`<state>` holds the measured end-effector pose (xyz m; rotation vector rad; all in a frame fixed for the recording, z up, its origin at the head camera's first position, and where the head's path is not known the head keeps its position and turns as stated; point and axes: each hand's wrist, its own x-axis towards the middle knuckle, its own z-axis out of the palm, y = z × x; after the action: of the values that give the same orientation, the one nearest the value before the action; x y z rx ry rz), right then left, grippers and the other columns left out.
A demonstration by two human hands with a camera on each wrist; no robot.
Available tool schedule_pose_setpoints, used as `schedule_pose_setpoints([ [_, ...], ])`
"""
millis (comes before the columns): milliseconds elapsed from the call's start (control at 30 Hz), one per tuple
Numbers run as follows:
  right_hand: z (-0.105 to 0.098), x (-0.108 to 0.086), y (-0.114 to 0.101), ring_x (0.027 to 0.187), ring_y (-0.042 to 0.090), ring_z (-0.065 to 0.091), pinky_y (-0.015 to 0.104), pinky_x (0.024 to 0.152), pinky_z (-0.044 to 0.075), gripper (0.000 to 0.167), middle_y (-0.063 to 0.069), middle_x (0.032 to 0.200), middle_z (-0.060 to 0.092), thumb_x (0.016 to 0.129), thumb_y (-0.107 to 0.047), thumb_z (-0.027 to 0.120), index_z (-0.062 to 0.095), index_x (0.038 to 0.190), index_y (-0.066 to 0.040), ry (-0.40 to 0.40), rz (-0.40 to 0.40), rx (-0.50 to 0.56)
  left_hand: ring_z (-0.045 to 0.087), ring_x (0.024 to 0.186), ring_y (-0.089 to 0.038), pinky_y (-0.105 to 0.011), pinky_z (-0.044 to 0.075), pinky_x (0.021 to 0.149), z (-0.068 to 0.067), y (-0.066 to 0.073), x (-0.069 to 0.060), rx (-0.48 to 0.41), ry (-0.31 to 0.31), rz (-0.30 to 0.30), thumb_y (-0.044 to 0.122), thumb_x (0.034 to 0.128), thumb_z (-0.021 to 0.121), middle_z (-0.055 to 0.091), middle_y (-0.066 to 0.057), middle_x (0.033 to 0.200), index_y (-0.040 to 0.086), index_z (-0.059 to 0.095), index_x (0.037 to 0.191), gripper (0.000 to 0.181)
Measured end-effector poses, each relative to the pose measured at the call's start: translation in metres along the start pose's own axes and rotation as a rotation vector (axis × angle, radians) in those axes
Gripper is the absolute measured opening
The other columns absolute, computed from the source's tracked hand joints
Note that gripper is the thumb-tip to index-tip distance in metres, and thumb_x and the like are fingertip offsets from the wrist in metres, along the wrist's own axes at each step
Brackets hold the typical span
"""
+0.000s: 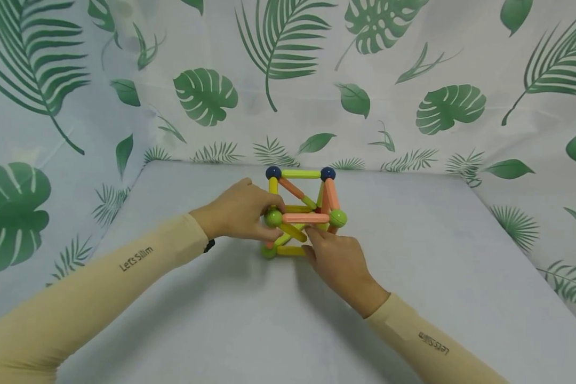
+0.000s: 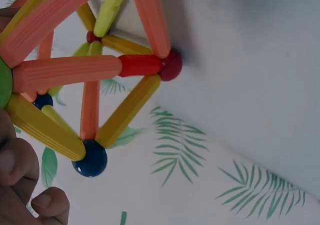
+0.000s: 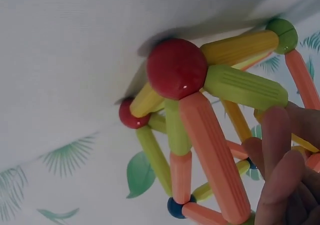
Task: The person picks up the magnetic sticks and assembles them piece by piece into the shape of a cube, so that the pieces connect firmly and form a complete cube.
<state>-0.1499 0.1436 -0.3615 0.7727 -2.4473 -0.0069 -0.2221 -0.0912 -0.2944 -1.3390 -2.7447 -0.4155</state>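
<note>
A cube-like frame of magnetic sticks and balls (image 1: pixel 305 218) stands on the table, in yellow, light green and salmon sticks with blue, red and green balls. My left hand (image 1: pixel 240 210) grips its left side, fingers and thumb around the upper front green ball (image 1: pixel 273 217). From that ball a yellow stick (image 1: pixel 294 232) slants down across the front. My right hand (image 1: pixel 341 261) is at the front, its fingertips pinching the free end of a light green stick (image 3: pixel 245 86) that leaves a red ball (image 3: pixel 176 68). The exact contact is partly hidden.
The frame stands on a pale table cover (image 1: pixel 249 320). A white curtain with green leaf prints (image 1: pixel 297 122) hangs behind the table and along its left side. Red and blue balls (image 2: pixel 90 158) mark the frame's other corners.
</note>
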Motion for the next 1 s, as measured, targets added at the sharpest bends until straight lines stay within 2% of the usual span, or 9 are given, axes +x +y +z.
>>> schedule_pose_setpoints([
  [100, -0.002, -0.003, 0.003, 0.042, 0.009, 0.043, 0.025, 0.039, 0.036, 0.044, 0.004, 0.071, 0.066, 0.077, -0.023, 0.091, 0.068, 0.108, -0.003, -0.018, -0.014, 0.01, 0.053, 0.065, -0.005, -0.039, 0.035, 0.075, -0.001, 0.002, 0.001, 0.039, -0.001, -0.018, 0.041, 0.0853, 0.077, 0.065, 0.017, 0.079, 0.022, 0.074, 0.105, 0.027],
  [233, 0.002, -0.001, 0.003, 0.043, 0.009, 0.044, 0.025, 0.04, 0.037, 0.04, 0.003, 0.07, 0.065, 0.079, -0.024, 0.09, 0.067, 0.106, -0.005, -0.025, -0.028, 0.042, 0.053, 0.066, -0.006, -0.04, 0.036, 0.077, -0.002, 0.003, 0.001, 0.059, -0.005, -0.04, 0.037, 0.085, 0.077, 0.066, 0.016, 0.079, 0.022, 0.075, 0.103, 0.024],
  [467, 0.008, -0.005, 0.006, 0.043, 0.007, 0.039, 0.024, 0.039, 0.033, 0.034, 0.0, 0.071, 0.065, 0.085, -0.019, 0.083, 0.068, 0.113, -0.006, -0.074, 0.019, 0.148, 0.053, 0.065, -0.009, -0.04, 0.034, 0.075, 0.002, 0.006, 0.004, 0.081, -0.02, -0.078, 0.04, 0.0834, 0.076, 0.066, 0.014, 0.077, 0.024, 0.075, 0.102, 0.025],
  [600, 0.01, -0.005, 0.008, 0.045, 0.008, 0.04, 0.025, 0.04, 0.034, 0.046, 0.0, 0.08, 0.068, 0.083, -0.023, 0.083, 0.065, 0.122, -0.005, -0.14, 0.038, 0.19, 0.055, 0.066, -0.008, -0.04, 0.033, 0.075, 0.002, 0.007, 0.005, 0.089, -0.023, -0.1, 0.041, 0.0839, 0.075, 0.067, 0.014, 0.08, 0.024, 0.076, 0.103, 0.025],
  [667, 0.012, -0.003, 0.007, 0.048, 0.009, 0.044, 0.027, 0.043, 0.039, 0.051, 0.002, 0.085, 0.07, 0.08, -0.022, 0.086, 0.065, 0.123, -0.004, -0.173, 0.049, 0.19, 0.055, 0.066, -0.008, -0.041, 0.034, 0.075, 0.003, 0.008, 0.005, 0.089, -0.02, -0.107, 0.041, 0.0846, 0.074, 0.067, 0.015, 0.08, 0.024, 0.077, 0.102, 0.025],
  [733, 0.014, -0.001, 0.007, 0.049, 0.011, 0.048, 0.029, 0.045, 0.045, 0.052, 0.004, 0.085, 0.069, 0.078, -0.02, 0.089, 0.065, 0.122, -0.004, -0.196, 0.063, 0.179, 0.055, 0.065, -0.007, -0.041, 0.034, 0.076, 0.004, 0.008, 0.005, 0.083, -0.013, -0.112, 0.041, 0.0852, 0.073, 0.067, 0.015, 0.078, 0.023, 0.077, 0.1, 0.023],
  [833, 0.015, 0.002, 0.006, 0.054, 0.016, 0.057, 0.034, 0.051, 0.053, 0.043, 0.006, 0.082, 0.067, 0.077, -0.017, 0.09, 0.066, 0.111, -0.004, -0.203, 0.082, 0.151, 0.055, 0.065, -0.007, -0.042, 0.033, 0.076, 0.006, 0.008, 0.005, 0.059, 0.001, -0.113, 0.039, 0.0858, 0.073, 0.066, 0.015, 0.076, 0.023, 0.077, 0.098, 0.02],
  [1000, 0.014, 0.004, 0.006, 0.064, 0.023, 0.067, 0.039, 0.058, 0.057, 0.034, 0.007, 0.084, 0.07, 0.077, -0.016, 0.091, 0.067, 0.1, -0.006, -0.195, 0.118, 0.149, 0.056, 0.066, -0.006, -0.043, 0.033, 0.079, 0.007, 0.01, 0.005, 0.02, 0.026, -0.121, 0.036, 0.0859, 0.073, 0.069, 0.014, 0.081, 0.023, 0.077, 0.099, 0.019],
])
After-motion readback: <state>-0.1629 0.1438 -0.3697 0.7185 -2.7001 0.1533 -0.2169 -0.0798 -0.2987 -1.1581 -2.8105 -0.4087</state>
